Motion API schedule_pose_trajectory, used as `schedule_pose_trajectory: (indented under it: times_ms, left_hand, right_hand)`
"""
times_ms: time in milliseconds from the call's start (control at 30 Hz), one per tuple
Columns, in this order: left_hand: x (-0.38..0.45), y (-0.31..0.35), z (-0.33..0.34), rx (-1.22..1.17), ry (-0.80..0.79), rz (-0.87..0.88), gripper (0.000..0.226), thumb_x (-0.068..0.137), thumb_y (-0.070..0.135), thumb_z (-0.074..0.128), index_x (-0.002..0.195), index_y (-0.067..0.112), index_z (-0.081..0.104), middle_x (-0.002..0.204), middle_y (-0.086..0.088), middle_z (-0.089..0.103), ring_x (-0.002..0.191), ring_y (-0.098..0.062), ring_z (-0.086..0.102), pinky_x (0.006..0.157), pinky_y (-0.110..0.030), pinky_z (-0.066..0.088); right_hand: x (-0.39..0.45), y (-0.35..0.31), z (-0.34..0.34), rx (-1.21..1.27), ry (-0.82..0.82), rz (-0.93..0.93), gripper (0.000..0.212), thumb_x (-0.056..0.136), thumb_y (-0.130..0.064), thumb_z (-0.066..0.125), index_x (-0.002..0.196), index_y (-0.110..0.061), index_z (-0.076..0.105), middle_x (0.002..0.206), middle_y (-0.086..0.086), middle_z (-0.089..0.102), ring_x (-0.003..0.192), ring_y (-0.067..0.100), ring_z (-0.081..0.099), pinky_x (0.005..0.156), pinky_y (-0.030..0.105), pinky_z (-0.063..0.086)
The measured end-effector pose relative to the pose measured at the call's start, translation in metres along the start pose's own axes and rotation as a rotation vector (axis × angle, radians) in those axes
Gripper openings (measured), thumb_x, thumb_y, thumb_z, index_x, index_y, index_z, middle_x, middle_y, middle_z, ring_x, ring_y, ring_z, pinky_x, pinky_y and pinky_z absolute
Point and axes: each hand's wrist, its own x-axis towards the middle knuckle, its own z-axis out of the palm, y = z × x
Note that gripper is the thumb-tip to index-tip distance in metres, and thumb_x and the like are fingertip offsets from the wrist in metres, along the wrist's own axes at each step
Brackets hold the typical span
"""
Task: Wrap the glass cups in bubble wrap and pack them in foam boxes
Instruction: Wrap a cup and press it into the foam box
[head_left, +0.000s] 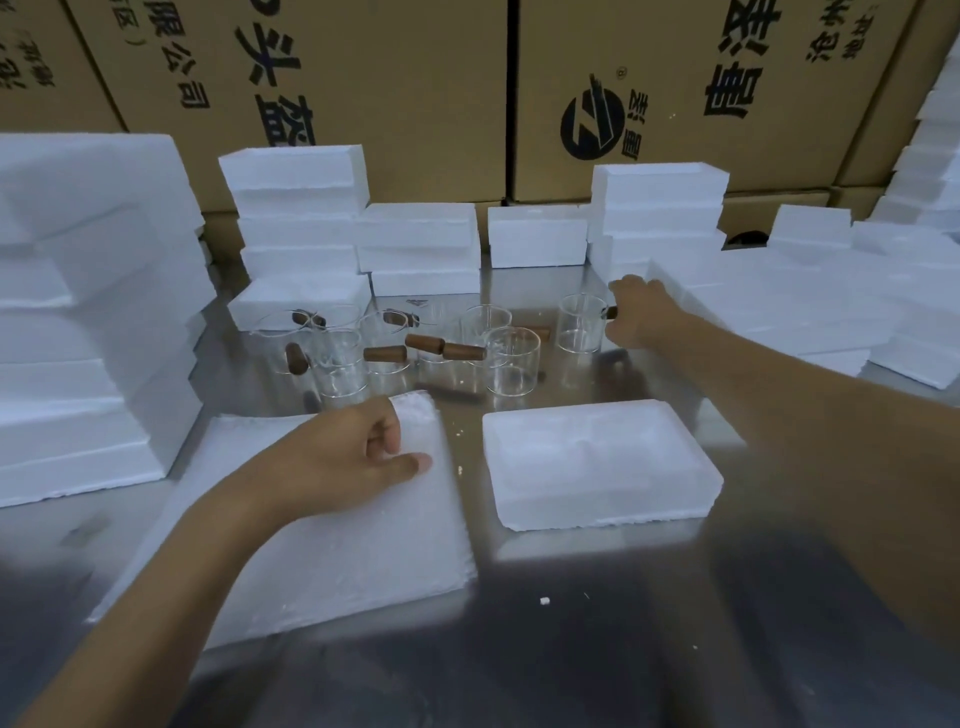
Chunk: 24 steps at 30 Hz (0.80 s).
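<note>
Far brown cartons (415, 104) show upside-down Chinese writing and a round black logo. The right hand (636, 312) grips the rightmost glass cup's (582, 323) wooden handle. The left hand (358, 457), fingers loosely curled, rests on the near bubble wrap (332, 525).

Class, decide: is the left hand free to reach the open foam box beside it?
Probably yes: the left hand rests on the bubble wrap, and only bare table separates it from the foam box.

White foam boxes (602, 462), clear glass cups (511, 358) with brown handles (465, 352).
</note>
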Motion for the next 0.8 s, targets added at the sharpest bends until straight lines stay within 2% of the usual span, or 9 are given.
schedule_pose_trajectory:
  times_ms: [100,200,267,333,433,533,600,700,800]
  left_hand:
    - [-0.002,0.000,0.001,0.021,-0.028,-0.010,0.042,0.076,0.065,0.070,0.076,0.025,0.059,0.077,0.009,0.058,0.069,-0.008,0.052,0.065,-0.026,0.042]
    - [-0.003,0.002,0.003,0.039,-0.031,0.018,0.036,0.081,0.060,0.069,0.072,0.026,0.057,0.079,0.009,0.054,0.070,-0.008,0.051,0.066,-0.026,0.041]
    - [-0.003,0.003,0.004,0.042,-0.025,0.049,0.033,0.088,0.050,0.067,0.069,0.026,0.053,0.079,0.009,0.051,0.071,-0.007,0.049,0.067,-0.026,0.037]
    - [-0.005,0.003,0.004,0.043,-0.011,0.067,0.032,0.092,0.042,0.066,0.068,0.025,0.051,0.078,0.008,0.049,0.071,-0.006,0.048,0.068,-0.026,0.035]
    - [-0.008,0.001,0.006,0.007,0.026,0.071,0.029,0.094,0.034,0.065,0.072,0.019,0.055,0.080,0.007,0.053,0.068,-0.007,0.048,0.066,-0.027,0.037]
    - [-0.012,0.000,0.006,-0.055,0.090,0.066,0.025,0.096,0.029,0.063,0.075,0.018,0.057,0.083,0.005,0.058,0.068,-0.008,0.049,0.064,-0.026,0.039]
    - [-0.014,0.001,0.005,-0.094,0.151,0.081,0.022,0.098,0.026,0.061,0.077,0.019,0.057,0.083,0.007,0.057,0.068,-0.006,0.049,0.061,-0.024,0.036]
    - [-0.018,0.003,-0.002,-0.139,0.214,0.105,0.018,0.100,0.017,0.056,0.083,0.020,0.061,0.086,0.015,0.058,0.072,0.002,0.053,0.059,-0.012,0.034]
    - [-0.022,0.006,-0.009,-0.180,0.227,0.128,0.024,0.101,0.012,0.052,0.081,0.025,0.058,0.086,0.012,0.060,0.071,0.001,0.052,0.059,-0.011,0.035]
  right_hand:
    - [0.004,-0.003,0.005,-0.182,0.038,0.000,0.034,0.096,-0.020,0.048,0.126,-0.004,0.052,0.127,0.015,0.047,0.127,0.034,0.036,0.098,0.044,0.039]
    - [0.003,-0.004,0.005,-0.276,0.052,-0.027,0.027,0.093,-0.018,0.049,0.117,-0.009,0.056,0.120,0.012,0.055,0.124,0.031,0.040,0.094,0.040,0.036]
    - [-0.003,-0.006,0.002,-0.233,0.011,-0.034,0.026,0.093,-0.017,0.048,0.117,-0.011,0.055,0.121,0.010,0.059,0.118,0.029,0.047,0.096,0.039,0.037]
    - [-0.012,-0.008,-0.004,-0.133,-0.003,-0.034,0.023,0.096,-0.018,0.048,0.116,-0.010,0.054,0.119,0.010,0.059,0.102,0.027,0.052,0.087,0.036,0.044]
    - [-0.035,-0.012,-0.023,-0.020,0.140,0.001,0.014,0.094,-0.016,0.052,0.105,-0.009,0.046,0.103,0.010,0.054,0.086,0.027,0.047,0.073,0.034,0.038]
    - [-0.066,-0.021,-0.045,0.234,0.353,0.037,0.014,0.095,-0.015,0.049,0.107,-0.007,0.047,0.096,0.009,0.051,0.086,0.029,0.046,0.072,0.034,0.036]
    - [-0.091,-0.035,-0.053,0.505,0.401,0.034,0.017,0.100,-0.020,0.046,0.112,-0.009,0.052,0.099,0.007,0.057,0.088,0.027,0.050,0.073,0.033,0.037]
    - [-0.139,-0.068,-0.049,0.962,0.269,-0.066,0.009,0.101,-0.022,0.049,0.099,-0.019,0.058,0.089,0.003,0.066,0.072,0.014,0.058,0.063,0.026,0.043]
    - [-0.178,-0.100,-0.034,1.126,0.089,-0.153,0.015,0.102,-0.017,0.051,0.090,-0.021,0.060,0.070,-0.007,0.064,0.050,0.000,0.053,0.050,0.015,0.040]
